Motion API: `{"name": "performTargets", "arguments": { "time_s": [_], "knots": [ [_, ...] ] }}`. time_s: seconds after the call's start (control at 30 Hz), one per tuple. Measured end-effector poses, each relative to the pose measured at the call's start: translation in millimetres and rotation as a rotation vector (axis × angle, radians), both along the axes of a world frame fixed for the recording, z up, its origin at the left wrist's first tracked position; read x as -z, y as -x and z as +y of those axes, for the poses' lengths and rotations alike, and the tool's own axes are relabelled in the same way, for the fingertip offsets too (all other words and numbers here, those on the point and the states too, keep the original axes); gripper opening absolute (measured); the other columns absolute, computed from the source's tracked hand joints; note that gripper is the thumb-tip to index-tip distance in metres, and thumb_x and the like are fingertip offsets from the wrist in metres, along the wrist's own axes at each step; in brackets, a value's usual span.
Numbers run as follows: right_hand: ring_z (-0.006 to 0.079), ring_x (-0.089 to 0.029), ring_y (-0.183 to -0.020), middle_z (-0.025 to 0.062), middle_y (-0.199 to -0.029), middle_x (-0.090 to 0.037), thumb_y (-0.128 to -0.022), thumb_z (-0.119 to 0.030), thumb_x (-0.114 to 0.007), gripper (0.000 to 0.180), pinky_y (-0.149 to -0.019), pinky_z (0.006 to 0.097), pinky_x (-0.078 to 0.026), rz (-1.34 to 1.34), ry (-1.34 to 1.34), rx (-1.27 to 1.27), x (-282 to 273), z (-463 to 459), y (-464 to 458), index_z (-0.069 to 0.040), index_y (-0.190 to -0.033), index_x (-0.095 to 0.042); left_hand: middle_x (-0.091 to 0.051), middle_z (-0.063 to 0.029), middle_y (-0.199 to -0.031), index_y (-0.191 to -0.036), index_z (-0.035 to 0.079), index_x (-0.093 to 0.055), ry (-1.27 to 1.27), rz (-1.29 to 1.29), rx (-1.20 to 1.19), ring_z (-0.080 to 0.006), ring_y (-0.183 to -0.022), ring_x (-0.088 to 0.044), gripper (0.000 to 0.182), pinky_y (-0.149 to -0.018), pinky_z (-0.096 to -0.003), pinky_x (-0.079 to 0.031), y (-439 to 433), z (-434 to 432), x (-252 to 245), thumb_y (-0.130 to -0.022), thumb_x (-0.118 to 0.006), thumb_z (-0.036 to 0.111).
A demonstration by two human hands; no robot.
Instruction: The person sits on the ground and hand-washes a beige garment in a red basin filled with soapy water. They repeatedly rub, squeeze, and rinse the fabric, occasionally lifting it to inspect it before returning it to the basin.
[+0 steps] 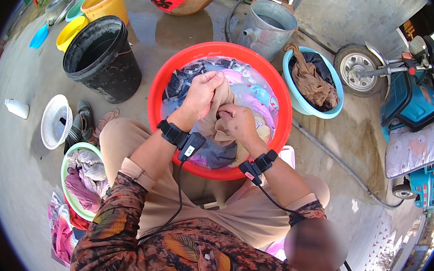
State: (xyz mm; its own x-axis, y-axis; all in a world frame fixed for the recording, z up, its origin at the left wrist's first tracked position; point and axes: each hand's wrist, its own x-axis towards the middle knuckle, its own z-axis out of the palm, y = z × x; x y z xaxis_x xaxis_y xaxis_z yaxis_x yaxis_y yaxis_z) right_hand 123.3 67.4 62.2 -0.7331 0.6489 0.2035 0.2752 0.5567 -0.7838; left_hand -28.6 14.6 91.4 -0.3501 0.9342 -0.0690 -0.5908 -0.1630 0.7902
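Observation:
A large red plastic basin [284, 114] stands before me, holding cloudy water and several wet clothes. Above it, my left hand [203, 91] grips the upper part of a beige garment [206, 127] between thumb and fingers. Lower and to the right, my right hand [237, 122] pinches a fold of the same garment, whose lower part hangs against the laundry. Around it in the water lie a dark patterned cloth [177, 85], pink and light blue printed cloth [260, 94] and a grey-blue piece [219, 155]. Both wrists wear black straps with small devices and cables.
A black bucket [130, 70] stands left of the basin, a metal watering can [266, 35] behind it. A light blue basin [338, 103] of brown and black clothes is at right, beside a hose [331, 155] and a three-wheeler [409, 102]. A green basin [66, 188] of clothes stands left.

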Motion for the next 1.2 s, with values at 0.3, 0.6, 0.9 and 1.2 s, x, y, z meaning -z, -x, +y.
{"name": "performTargets", "arguments": {
  "time_s": [0.3,0.6,0.9,1.2],
  "knots": [
    [0.0394,-0.067,-0.074,0.0199,-0.079,-0.069,-0.081,-0.028,-0.069,0.024,-0.067,0.0471,-0.053,-0.457,-0.352,0.128,18,18,0,-0.004,-0.082,-0.067,-0.064,-0.0019,-0.085,-0.092,0.004,-0.063,0.097,-0.064,-0.047,-0.0097,-0.074,-0.059,0.017,-0.067,-0.0262,-0.050,-9,-1,3,-0.100,-0.054,0.016],
    [0.0089,-0.062,-0.066,0.0012,-0.074,-0.065,-0.088,-0.012,-0.067,0.010,-0.061,0.0239,-0.049,0.268,0.758,0.011,-26,52,-13,-0.004,-0.082,-0.067,-0.062,-0.0036,-0.090,-0.100,0.004,-0.062,0.225,0.479,-0.277,-0.0134,-0.077,-0.059,0.024,-0.071,-0.0285,-0.050,19,10,25,-0.088,-0.072,0.021],
    [0.0108,-0.064,-0.077,0.0048,-0.088,-0.067,-0.096,-0.019,-0.063,0.020,-0.069,0.0236,-0.051,0.486,1.053,0.000,-27,53,-8,0.000,-0.101,-0.065,-0.068,-0.0039,-0.086,-0.090,0.002,-0.068,0.155,0.650,0.053,-0.0103,-0.077,-0.060,0.008,-0.074,-0.0285,-0.051,-8,2,40,-0.088,-0.069,0.010],
    [0.0117,-0.061,-0.071,0.0062,-0.079,-0.067,-0.078,-0.008,-0.076,0.020,-0.064,0.0260,-0.049,0.148,0.486,0.041,-4,39,-8,0.002,-0.092,-0.066,-0.070,-0.0094,-0.098,-0.094,0.003,-0.064,0.085,-0.027,0.044,-0.0182,-0.090,-0.067,0.010,-0.086,-0.0323,-0.052,5,2,42,-0.096,-0.056,0.009]
  ]
}}
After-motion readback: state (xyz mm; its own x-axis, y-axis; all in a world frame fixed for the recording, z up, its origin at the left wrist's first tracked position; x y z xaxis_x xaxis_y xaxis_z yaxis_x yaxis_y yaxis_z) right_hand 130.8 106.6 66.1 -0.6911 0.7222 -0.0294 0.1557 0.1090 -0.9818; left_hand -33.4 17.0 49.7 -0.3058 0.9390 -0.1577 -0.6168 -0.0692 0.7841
